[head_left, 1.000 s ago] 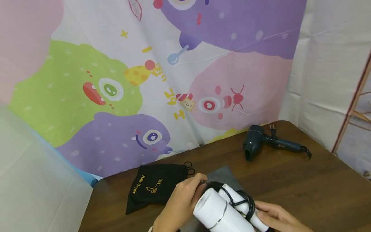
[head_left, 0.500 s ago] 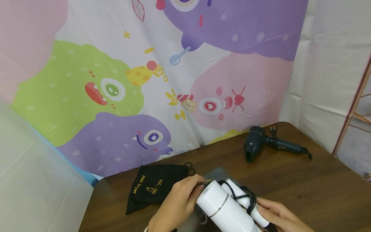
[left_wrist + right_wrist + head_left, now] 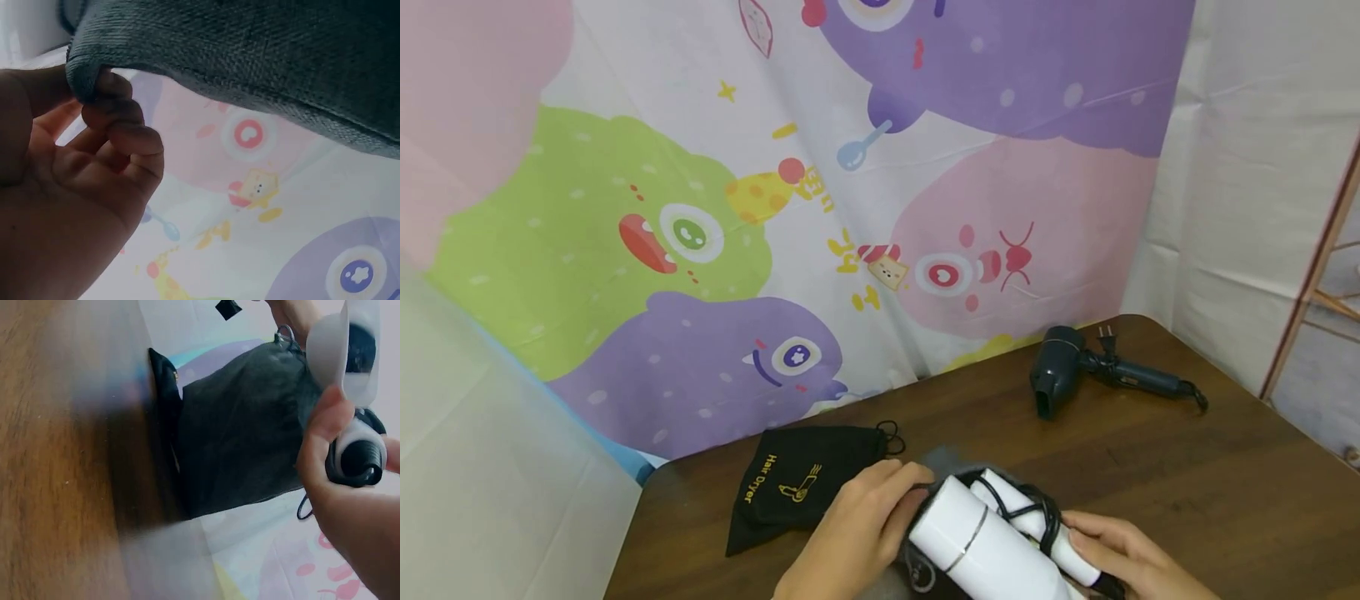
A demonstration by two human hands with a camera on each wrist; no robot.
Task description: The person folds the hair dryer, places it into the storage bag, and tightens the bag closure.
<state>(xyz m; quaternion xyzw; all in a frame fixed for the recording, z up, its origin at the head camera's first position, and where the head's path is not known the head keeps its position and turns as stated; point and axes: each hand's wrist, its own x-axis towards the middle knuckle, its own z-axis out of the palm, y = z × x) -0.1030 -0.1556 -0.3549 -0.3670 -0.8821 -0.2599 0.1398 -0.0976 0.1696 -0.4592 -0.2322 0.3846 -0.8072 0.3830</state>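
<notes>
In the head view my right hand (image 3: 1123, 550) grips a white hair dryer (image 3: 1000, 542) by its folded handle, round which a black cord (image 3: 1043, 521) is wound. The dryer's barrel end sits right at the mouth of a grey drawstring bag (image 3: 943, 458). My left hand (image 3: 865, 525) pinches the edge of that mouth; the left wrist view shows finger and thumb on the grey cloth (image 3: 250, 56). From the right wrist the bag (image 3: 244, 437) hangs upright, its drawstring loop (image 3: 285, 334) near the left hand. The inside of the bag is mostly hidden.
A black pouch (image 3: 805, 475) lettered "Hair Dryer" lies flat on the wooden table (image 3: 1225, 483), left of the hands. Toward the back right lies a dark hair dryer (image 3: 1056, 371) with its plug (image 3: 1106, 337) sticking up. A cartoon-printed cloth (image 3: 820, 333) hangs behind the table.
The grey bag's mouth has come up around the end of the white hair dryer, and its drawstring now shows beside the barrel. My left hand has shifted slightly with the bag's edge.
</notes>
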